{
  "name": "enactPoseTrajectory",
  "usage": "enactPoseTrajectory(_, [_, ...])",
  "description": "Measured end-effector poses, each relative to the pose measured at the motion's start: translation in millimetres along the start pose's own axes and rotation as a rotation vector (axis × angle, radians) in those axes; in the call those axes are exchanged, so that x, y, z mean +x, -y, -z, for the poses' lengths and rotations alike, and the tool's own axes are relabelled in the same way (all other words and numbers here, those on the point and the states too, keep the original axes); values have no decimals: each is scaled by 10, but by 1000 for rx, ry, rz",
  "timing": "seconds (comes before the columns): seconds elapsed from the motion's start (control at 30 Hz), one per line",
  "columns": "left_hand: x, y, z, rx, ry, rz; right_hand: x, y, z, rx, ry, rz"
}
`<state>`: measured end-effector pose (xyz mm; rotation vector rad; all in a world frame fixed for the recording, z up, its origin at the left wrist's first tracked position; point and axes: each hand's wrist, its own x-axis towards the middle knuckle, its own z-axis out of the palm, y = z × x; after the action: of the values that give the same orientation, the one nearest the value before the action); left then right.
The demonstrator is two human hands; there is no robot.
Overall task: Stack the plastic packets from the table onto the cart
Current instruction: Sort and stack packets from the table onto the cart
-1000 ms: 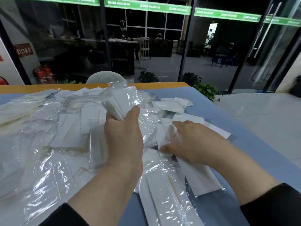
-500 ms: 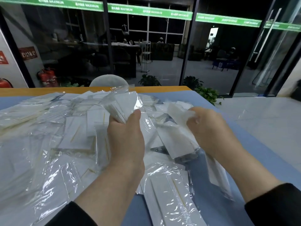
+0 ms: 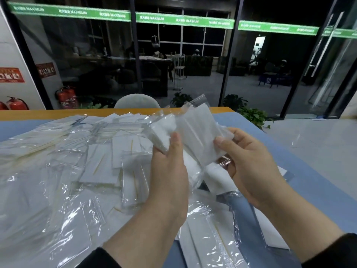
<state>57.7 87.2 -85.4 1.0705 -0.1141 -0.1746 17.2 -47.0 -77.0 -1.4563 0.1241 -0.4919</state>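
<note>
1. Far left, red fire extinguishers (image 3: 65, 97) stand on the floor beyond the table's orange far edge (image 3: 58, 113), below a red wall sign (image 3: 11, 75)
2. A loose heap of clear plastic packets (image 3: 77, 171), each with a white card inside and some with a thin yellow stick, covers the left and middle of the blue table (image 3: 318, 192); they overlap and lie at many angles
3. The left hand (image 3: 170, 180) is raised over the heap with its back to the camera, thumb pressed against the front of a held bundle of packets (image 3: 166, 132) and the other fingers curled out of sight behind it
4. A grey chair back (image 3: 137, 101) shows just past the table's far edge, behind the hands
5. The right hand (image 3: 249, 165) holds a second packet (image 3: 201, 140) lifted off the table, thumb on its near face and fingers curled under it; this packet leans against the left hand's bundle, and the two touch
6. More packets lie flat on the table below and between the forearms (image 3: 208, 242), one partly under the right wrist
7. Dark sleeves (image 3: 332, 252) cover both arms at the bottom edge
8. Green plants (image 3: 253, 115) sit on the floor right of the table, before dark glass panels with a green strip (image 3: 183, 20); whether the cart is in view I cannot tell
</note>
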Motion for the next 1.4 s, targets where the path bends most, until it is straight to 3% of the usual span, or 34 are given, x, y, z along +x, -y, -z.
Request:
enactPoseTrajectory(0.13, [11,22,10,-22,10,-1,-83,2,-60,-400,115,-8])
enactPoseTrajectory(0.2, [29,36,38,-36,-1,12,-75,0,-75,-564,92,51])
enactPoseTrajectory(0.27, [23,42,39,-53,8,19,-74,18,-79,-592,112,113])
enactPoseTrajectory(0.4, [-9,53,-1,-2,35,-25,-144,26,-114,-587,394,165])
enactPoseTrajectory(0.47, [0,52,5,84,7,-58,-111,38,-70,-655,368,199])
enactPoseTrajectory(0.57, [18,28,42,215,-14,-107,25,154,154,-823,124,231])
enactPoseTrajectory(0.67, [-3,37,68,434,59,-154,69,337,557,-1061,27,72])
enactPoseTrajectory(0.83, [-38,121,51,652,204,-125,-197,436,1021,-1436,343,-342])
enactPoseTrajectory(0.97, [-36,108,43,648,193,-149,-288,469,1078,-1442,468,-328])
enactPoseTrajectory(1.4, [-25,37,39,553,126,-187,67,393,918,-1530,498,-412])
